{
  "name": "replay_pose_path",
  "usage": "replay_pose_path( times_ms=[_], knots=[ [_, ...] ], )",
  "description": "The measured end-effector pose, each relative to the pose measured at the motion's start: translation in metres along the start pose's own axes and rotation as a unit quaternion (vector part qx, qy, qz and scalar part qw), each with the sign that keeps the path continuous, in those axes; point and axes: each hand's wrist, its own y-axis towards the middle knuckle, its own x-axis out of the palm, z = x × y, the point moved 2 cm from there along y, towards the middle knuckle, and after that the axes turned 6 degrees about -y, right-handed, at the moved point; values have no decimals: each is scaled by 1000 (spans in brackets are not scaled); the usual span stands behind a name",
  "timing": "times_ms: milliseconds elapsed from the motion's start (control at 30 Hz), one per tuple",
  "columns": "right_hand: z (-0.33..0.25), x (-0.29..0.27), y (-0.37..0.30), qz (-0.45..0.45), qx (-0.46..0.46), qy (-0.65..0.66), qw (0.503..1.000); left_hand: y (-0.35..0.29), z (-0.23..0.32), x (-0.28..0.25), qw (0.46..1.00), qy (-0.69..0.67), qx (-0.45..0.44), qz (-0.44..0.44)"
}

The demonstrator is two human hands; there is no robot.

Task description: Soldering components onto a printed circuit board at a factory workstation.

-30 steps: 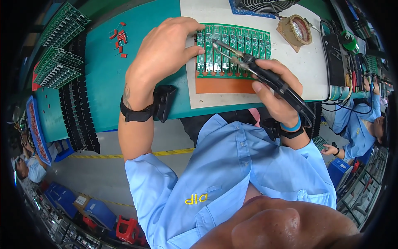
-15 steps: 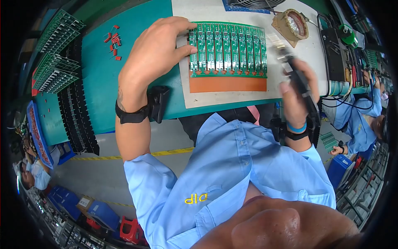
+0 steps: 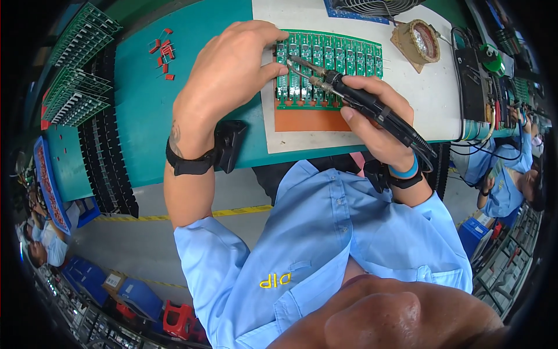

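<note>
A worker in a light-blue buttoned shirt is bending over a bench, using both bare hands on a rectangular green circuit-board panel made up of narrow upright strips. The left hand is arching over the panel's left end, its thumb and forefinger spreading wide apart and their tips resting at the left edge. The right hand is closing around a black-handled soldering tool, which is slanting up and leftward, its slim metal prongs pointing at the strips near the left hand's fingertips; whether the prongs are touching the panel cannot be told.

The panel is lying over a flat orange sheet, whose lower part is showing along the near side, and both are resting on a white work surface. To the left, small red components with wire leads are lying loosely on a green bench mat. Farther left, upright rows of green circuit boards are standing beside long black slotted strips. Beyond the panel's far right corner, a round, crusted pot is sitting near a round fan grille. At right, a co-worker in blue is appearing beside the bench.
</note>
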Motion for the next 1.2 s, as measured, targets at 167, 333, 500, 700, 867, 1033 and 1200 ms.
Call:
replay_pose_path(
  times_ms=[167,333,500,700,867,1033,1200],
  knots=[
    [-2,0,2,-6,0,-6,1000,0,-1,1,1000,1,5,2],
    [-3,-1,3,-8,-4,-13,1000,0,-1,1,1000,-4,5,6],
    [-2,-1,-2,3,34,23,999,0,1,0,1000,-2,1,2],
    [-6,-25,-20,27,-21,6,999,0,0,2,1000,0,2,0],
    [48,-63,-54,350,49,-12,935,0,-2,1,1000,6,17,4],
    [50,-69,-52,312,111,-26,943,0,-4,3,999,-11,22,23],
    [16,-41,-41,162,-19,1,987,2,-2,0,999,-20,34,12]
  ],
)
